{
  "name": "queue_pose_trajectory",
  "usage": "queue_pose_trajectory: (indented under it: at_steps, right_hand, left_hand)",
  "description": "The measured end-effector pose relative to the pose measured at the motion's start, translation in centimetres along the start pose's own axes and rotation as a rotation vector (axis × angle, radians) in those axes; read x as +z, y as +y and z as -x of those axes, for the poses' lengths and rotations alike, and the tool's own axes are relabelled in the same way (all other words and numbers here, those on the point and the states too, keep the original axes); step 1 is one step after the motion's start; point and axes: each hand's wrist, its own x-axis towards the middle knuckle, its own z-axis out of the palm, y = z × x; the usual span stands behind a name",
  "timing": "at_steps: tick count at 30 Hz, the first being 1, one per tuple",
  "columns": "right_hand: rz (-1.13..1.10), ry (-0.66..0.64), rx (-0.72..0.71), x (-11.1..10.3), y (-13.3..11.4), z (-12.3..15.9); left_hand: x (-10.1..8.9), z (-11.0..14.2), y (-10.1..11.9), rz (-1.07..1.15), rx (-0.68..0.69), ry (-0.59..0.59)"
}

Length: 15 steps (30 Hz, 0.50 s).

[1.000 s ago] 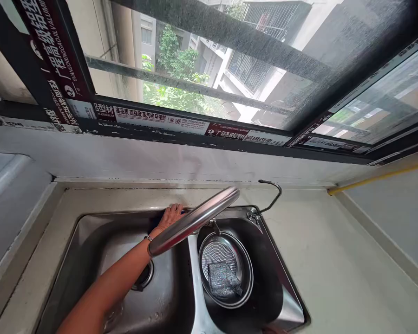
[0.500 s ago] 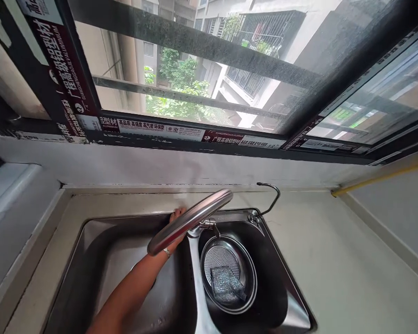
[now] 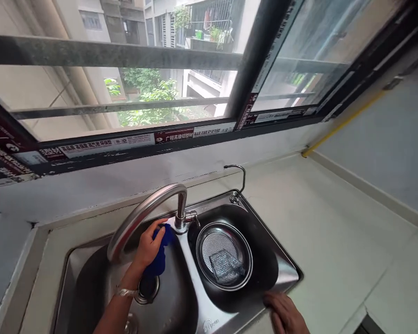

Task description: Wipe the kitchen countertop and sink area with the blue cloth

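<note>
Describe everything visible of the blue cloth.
The blue cloth is deep blue all over and looks like soft, limp fabric, bunched into uneven folds. The left hand grips it near the top, partly hiding it. One portion shows beside the faucet base; the rest hangs down over the left basin, its lower end near the drain. Whether it touches the steel is unclear.

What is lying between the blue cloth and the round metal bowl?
The sink divider lies between the blue cloth and metal bowl, in the head view.

"广程高级铝型材" on the window-frame sticker
</note>
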Motion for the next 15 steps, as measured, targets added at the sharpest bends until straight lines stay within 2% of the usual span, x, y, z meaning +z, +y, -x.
queue_pose_trajectory:
  at_steps: [3,5,6,8,9,10,12,15]
  right_hand:
    - [-0.022,0.001,0.046,-0.2,-0.6,-0.3]
    - [-0.036,0.003,0.059,-0.2,-0.8,-0.5]
    - [-0.041,0.004,0.063,-0.2,-0.9,-0.6]
    - [-0.052,0.011,0.069,-0.2,-1.1,-0.7]
    - [-0.059,0.012,0.070,-0.2,-1.1,-0.8]
    - [-0.069,0.013,0.073,-0.2,-1.2,-0.9]
    - [-0.094,0.016,0.088,-0.3,-1.3,-1.1]
    - [-0.139,0.017,0.123,-0.4,-1.4,-1.3]
  left_hand:
    - [-0.8,1.9,4.2,0.469,-0.095,0.086]
    - [0.3,3.0,5.6,0.648,-0.174,0.145]
    - [1.4,3.4,5.6,0.683,-0.213,0.192]
    - [4.6,4.0,4.3,0.608,-0.260,0.291]
    - [6.4,4.2,3.1,0.450,-0.251,0.346]
    - [8.2,4.3,1.9,0.236,-0.242,0.320]
    - [11.2,4.8,-0.4,0.124,-0.243,0.225]
    - [13.3,5.5,-2.5,0.022,-0.262,0.182]
